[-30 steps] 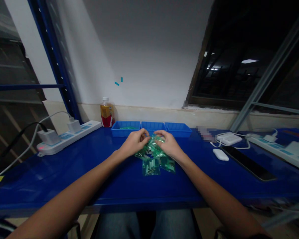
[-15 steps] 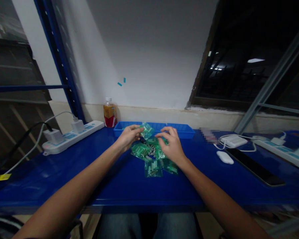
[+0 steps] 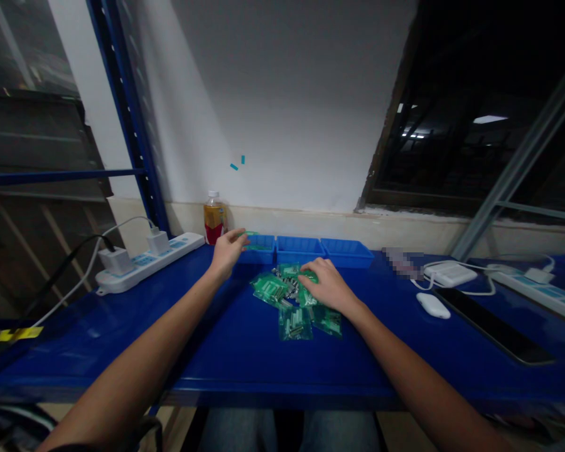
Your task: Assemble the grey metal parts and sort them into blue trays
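Note:
My left hand (image 3: 229, 252) is at the left compartment of a blue bin. Its thumb and fingers are closed on the edge of a small green plastic bag (image 3: 252, 234), mostly hidden. Over the pile in the middle of the table, my right hand (image 3: 327, 284) has curled fingers with a green bag (image 3: 309, 276) between thumb and forefinger. Around it lie a bag with metal pins (image 3: 295, 322), another green bag (image 3: 269, 287) to the left and one (image 3: 328, 320) partly under my right wrist. Small loose metal parts (image 3: 292, 287) show between them.
Blue bins (image 3: 300, 250) stand in a row along the wall. A drink bottle (image 3: 213, 220) and a power strip (image 3: 145, 260) are at the left. To the right lie a black phone (image 3: 494, 326), a white earbud case (image 3: 433, 306), a white charger (image 3: 449, 274) and another power strip (image 3: 537, 282).
My left hand has carried its green bag left to the left compartment. My right hand has come down onto the pile, its fingers closing on a bag. The view has shifted slightly.

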